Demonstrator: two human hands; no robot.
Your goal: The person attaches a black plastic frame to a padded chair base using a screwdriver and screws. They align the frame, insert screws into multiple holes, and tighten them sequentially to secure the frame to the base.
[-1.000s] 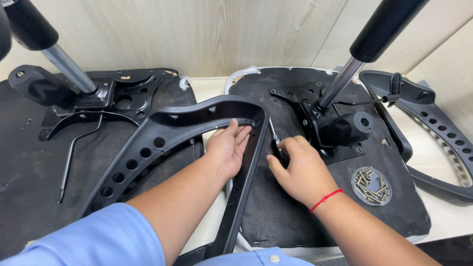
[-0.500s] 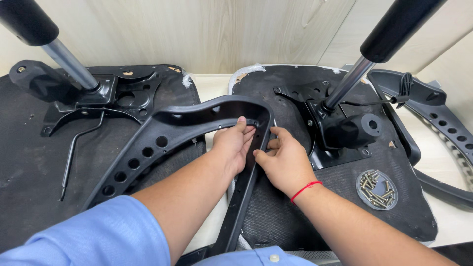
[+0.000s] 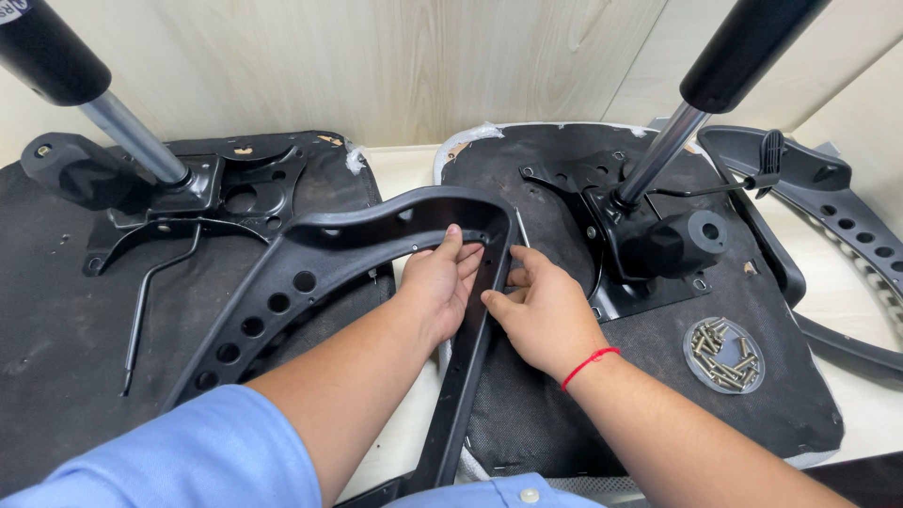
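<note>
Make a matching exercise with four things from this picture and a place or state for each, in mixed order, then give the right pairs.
Things:
1. left hand
2. right hand
3. pile of screws
4. red string

Places or states:
A. tied round a wrist
B. lying on the right seat base
C. gripping the black armrest frame from inside
D. fingers on the frame's outer edge

Pairs: 1-C, 2-D, 3-B, 4-A
</note>
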